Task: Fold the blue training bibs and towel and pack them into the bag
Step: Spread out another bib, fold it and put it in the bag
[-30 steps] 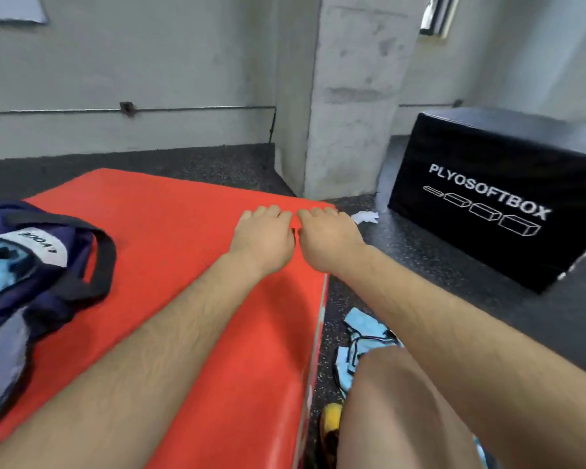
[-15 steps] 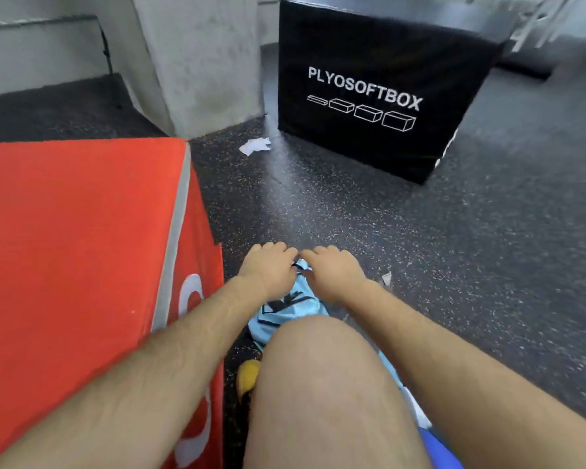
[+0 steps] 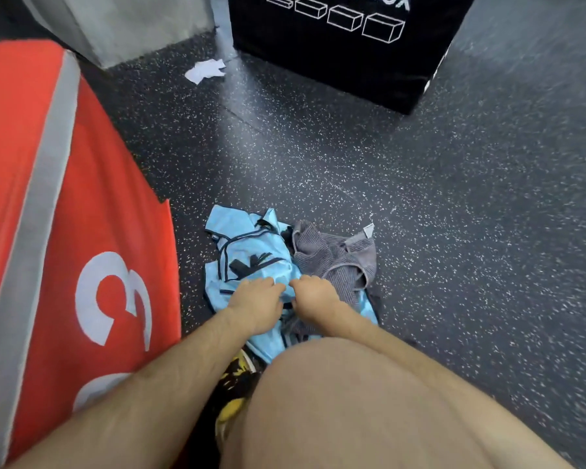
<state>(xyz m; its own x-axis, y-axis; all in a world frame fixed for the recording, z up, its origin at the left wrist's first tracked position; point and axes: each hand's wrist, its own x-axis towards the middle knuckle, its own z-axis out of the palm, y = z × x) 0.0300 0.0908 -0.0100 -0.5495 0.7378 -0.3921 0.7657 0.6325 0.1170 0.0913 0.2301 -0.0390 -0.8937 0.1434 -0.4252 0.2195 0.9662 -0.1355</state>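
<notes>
hands: left hand (image 3: pixel 256 301) and right hand (image 3: pixel 313 297), fingers curled into blue bibs (image 3: pixel 247 245) | place: crumpled on floor (image 3: pixel 352 164) beside red box (image 3: pixel 99 214), grey towel (image 3: pixel 332 258) touching | progress: nothing folded, bag unseen, folding and packing left

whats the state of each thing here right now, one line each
blue bibs, unfolded, crumpled in a heap on the floor
grey towel, unfolded, bunched up against the bibs' right side
left hand, down on the bibs, hold unclear
right hand, down where bibs meet towel, hold unclear
paper scrap, crumpled, lying on the floor
</notes>
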